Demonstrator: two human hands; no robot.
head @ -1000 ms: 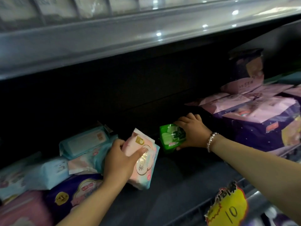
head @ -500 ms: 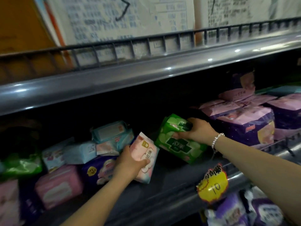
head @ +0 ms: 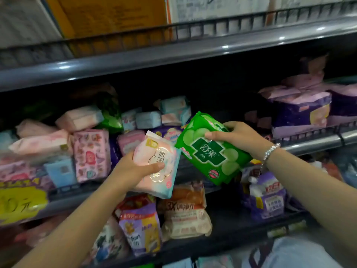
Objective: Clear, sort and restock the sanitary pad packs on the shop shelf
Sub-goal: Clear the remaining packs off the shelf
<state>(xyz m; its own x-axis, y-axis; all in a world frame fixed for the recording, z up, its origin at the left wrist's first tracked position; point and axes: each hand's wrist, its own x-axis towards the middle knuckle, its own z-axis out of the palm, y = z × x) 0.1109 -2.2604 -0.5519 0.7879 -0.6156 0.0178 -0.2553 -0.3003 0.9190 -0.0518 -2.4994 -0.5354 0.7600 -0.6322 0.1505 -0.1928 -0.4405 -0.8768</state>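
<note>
Head view is showing the clearing step under way: the left hand is gripping a pink pad pack and the right hand is gripping a green pad pack, both lifted in front of the middle shelf. A bare gap is lying open behind them at the shelf's centre. Mixed packs are crowding its left end and purple packs its right, so sorting and restocking are probably mostly left.
</note>
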